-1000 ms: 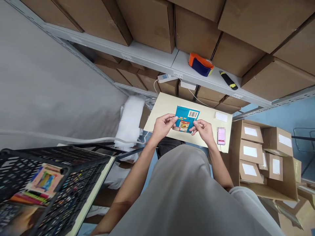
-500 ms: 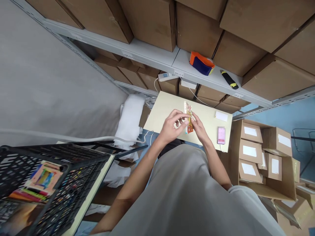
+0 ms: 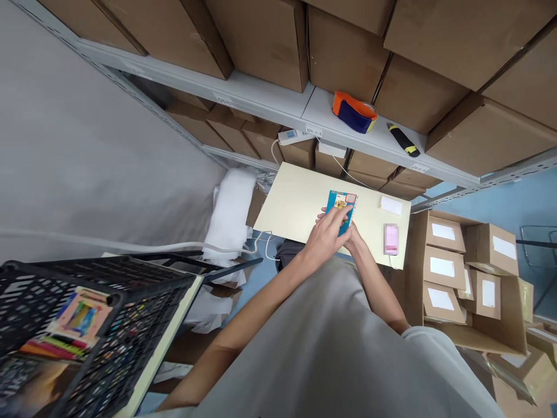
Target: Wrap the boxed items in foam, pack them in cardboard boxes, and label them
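Observation:
A small blue book (image 3: pixel 333 199) with a picture and a red-edged label on its cover is held above the near part of the cream table (image 3: pixel 287 200). My right hand (image 3: pixel 354 237) supports it from beneath, and its fingertips show past the book's left edge. Across the cover lies my left hand (image 3: pixel 326 235), fingers stretched out and flat, hiding the book's lower part.
To the right on the table are a phone (image 3: pixel 390 239) and a white slip (image 3: pixel 391 205). A tape dispenser (image 3: pixel 354 112) and cutter (image 3: pixel 403 139) lie on the shelf. A black crate (image 3: pixel 143 325) stands left; an open carton (image 3: pixel 491 342) of boxes stands right.
The book has turned from edge-on to cover-up. My left hand has moved right onto the cover, and my right hand has shifted underneath the book.

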{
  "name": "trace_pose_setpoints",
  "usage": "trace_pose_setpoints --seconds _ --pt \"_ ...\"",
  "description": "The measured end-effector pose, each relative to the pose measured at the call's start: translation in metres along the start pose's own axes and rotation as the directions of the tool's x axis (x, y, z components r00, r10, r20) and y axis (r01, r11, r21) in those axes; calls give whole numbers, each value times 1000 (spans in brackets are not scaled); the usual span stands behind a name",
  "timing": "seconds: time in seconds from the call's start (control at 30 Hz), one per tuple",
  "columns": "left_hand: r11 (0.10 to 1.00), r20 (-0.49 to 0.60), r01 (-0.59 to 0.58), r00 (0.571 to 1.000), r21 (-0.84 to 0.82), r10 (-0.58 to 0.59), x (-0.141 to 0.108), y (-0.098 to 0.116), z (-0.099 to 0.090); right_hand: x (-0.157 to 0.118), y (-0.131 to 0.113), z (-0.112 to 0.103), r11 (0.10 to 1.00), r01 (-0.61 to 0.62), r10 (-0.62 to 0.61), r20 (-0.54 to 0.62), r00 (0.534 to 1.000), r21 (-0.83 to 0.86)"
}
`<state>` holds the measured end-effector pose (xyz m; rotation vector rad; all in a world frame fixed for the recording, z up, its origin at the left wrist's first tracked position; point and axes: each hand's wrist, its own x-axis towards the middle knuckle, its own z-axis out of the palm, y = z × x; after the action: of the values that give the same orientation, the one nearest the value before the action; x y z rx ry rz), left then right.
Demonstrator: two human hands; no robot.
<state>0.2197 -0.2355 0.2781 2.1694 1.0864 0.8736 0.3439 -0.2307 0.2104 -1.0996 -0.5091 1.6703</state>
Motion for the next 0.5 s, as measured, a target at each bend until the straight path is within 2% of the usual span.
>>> trace_pose_setpoints --seconds 0.17,0.27,0.33,0.4,0.5 --pt "996 -84 24 996 -85 -31 -13 -12 -12 4 -3 -9 1000 -2 4 -109 994 20" --pt "970 -149 137 974 -202 -169 -14 -32 -20 2 -7 -15 999 -6 0 -166 986 -35" --pt "902 -157 266 930 -339 -333 -12 -53 -23 -2 -12 -17 994 38 -61 -232 971 -103" --pt "778 -121 377 860 -503 -496 -7 -77 -23 -8 -19 -13 973 106 -161 -273 948 -207" --pt "563 -28 446 766 -696 -642 1 -102 -15 -20 -25 5 861 232 -356 -210 911 -453"
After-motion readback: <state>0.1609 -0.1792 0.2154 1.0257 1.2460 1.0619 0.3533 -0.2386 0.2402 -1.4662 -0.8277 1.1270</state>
